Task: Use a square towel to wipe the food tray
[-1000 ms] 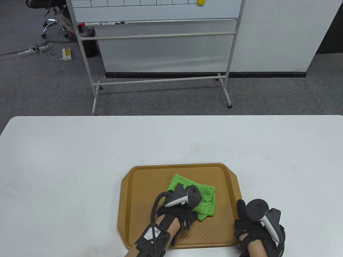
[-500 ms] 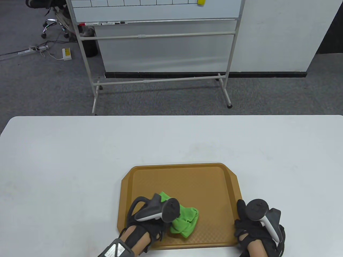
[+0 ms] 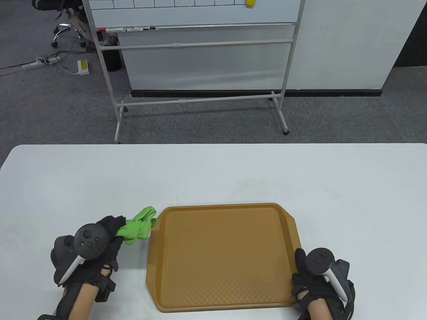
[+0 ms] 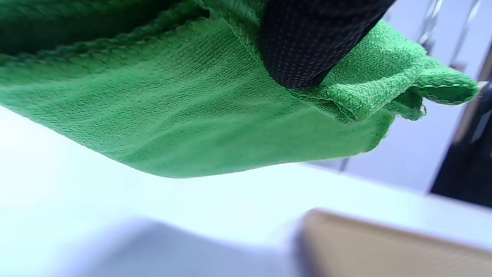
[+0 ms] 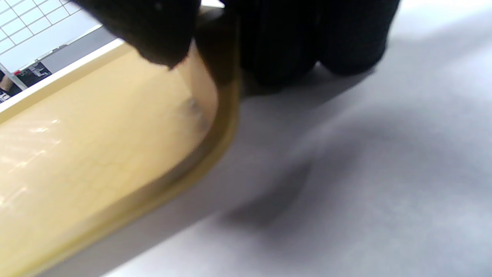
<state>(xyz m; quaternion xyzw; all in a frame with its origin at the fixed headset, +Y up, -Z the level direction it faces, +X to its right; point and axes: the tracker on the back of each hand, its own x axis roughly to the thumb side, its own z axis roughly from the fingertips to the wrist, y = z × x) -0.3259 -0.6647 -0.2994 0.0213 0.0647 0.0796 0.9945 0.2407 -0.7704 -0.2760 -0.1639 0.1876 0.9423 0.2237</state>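
Observation:
A brown food tray [image 3: 223, 256] lies on the white table near the front edge, bare inside. My left hand [image 3: 110, 230] is left of the tray and holds a bunched green towel [image 3: 138, 226] above the table, just off the tray's left rim. In the left wrist view a gloved fingertip [image 4: 303, 50] presses into the green towel [image 4: 192, 104], with the tray's edge [image 4: 384, 246] blurred below. My right hand [image 3: 300, 266] grips the tray's right rim near its front corner. In the right wrist view its fingers [image 5: 276, 42] curl over the tray's rim [image 5: 215, 111].
The white table [image 3: 213, 173] stretches wide behind and beside the tray. A whiteboard on a metal stand [image 3: 200, 66] stands on the grey carpet beyond the table's far edge.
My left hand dragged the towel across the tray toward its front left, then lifted it off the tray to the left. My right hand has stayed on the tray's right rim.

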